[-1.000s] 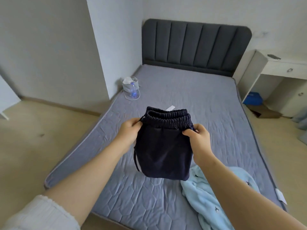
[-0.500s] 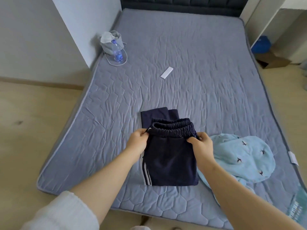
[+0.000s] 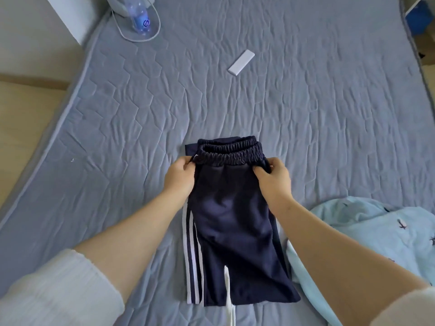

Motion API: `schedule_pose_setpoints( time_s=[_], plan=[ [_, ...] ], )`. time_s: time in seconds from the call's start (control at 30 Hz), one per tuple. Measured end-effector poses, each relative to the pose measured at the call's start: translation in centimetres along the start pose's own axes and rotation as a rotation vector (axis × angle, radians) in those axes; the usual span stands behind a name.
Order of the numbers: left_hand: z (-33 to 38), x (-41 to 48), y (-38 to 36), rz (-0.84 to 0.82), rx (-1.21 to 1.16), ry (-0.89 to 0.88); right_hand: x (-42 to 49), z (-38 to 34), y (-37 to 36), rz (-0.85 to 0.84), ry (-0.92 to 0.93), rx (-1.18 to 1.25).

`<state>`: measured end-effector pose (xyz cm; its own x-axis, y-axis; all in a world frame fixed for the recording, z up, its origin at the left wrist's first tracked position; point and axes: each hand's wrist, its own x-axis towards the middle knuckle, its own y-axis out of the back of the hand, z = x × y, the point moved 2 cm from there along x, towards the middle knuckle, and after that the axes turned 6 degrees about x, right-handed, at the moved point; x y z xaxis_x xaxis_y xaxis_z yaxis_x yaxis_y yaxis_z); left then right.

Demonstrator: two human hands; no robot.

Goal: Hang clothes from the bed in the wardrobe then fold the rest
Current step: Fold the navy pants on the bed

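Observation:
Folded navy trousers [image 3: 231, 227] with two white side stripes lie flat on the grey quilted mattress [image 3: 306, 128], waistband pointing away from me. My left hand [image 3: 180, 178] pinches the left end of the elastic waistband. My right hand [image 3: 274, 178] pinches the right end. A white drawstring trails from under the trousers' near edge. A light blue garment [image 3: 367, 241] with small dark prints lies crumpled to the right, partly under my right forearm.
A small white rectangular object [image 3: 241, 62] lies further up the mattress. A plastic water bottle [image 3: 140, 18] in a clear bag sits at the mattress's far left edge by the wall. Wooden floor [image 3: 21, 118] runs along the left side.
The trousers went from hanging in the air in both hands to lying flat on the mattress. My view has tilted down and moved closer to the bed.

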<state>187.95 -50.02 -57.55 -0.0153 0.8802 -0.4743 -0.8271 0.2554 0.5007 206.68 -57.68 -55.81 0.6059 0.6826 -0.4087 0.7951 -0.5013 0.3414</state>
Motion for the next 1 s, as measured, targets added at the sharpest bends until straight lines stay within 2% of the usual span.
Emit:
schedule_pose_setpoints(
  time_s=[0.13, 0.27, 0.47, 0.57, 0.73, 0.8, 0.9, 1.0],
  plan=[
    [-4.2, 6.6, -4.5, -0.02, 0.009, 0.076, 6.5, 5.4, -3.2, -0.088, -0.031, -0.111],
    [-7.3, 11.2, -7.9, -0.041, 0.023, 0.143, 11.2, 9.9, -6.3, -0.106, -0.069, -0.156],
    [-9.0, 12.9, -8.3, -0.004, -0.107, 0.134, 12.8, 11.9, -7.8, -0.105, -0.158, 0.068],
    [-8.7, 12.0, -7.8, 0.071, -0.141, 0.033, 12.4, 10.8, -6.5, -0.026, -0.052, 0.048],
    [-5.9, 10.9, -10.0, -0.002, -0.235, -0.056, 11.8, 10.0, -3.0, 0.192, 0.007, 0.064],
    [-6.0, 11.4, -11.0, -0.005, -0.142, -0.019, 12.0, 10.5, -2.7, 0.147, -0.013, -0.005],
    [-8.3, 11.3, -12.4, 0.032, 0.148, 0.161, 12.2, 12.1, -3.0, 0.063, -0.155, -0.186],
    [-10.1, 8.8, -12.9, 0.027, 0.187, 0.177, 10.0, 13.7, -2.9, 0.036, -0.126, -0.291]
  ],
)
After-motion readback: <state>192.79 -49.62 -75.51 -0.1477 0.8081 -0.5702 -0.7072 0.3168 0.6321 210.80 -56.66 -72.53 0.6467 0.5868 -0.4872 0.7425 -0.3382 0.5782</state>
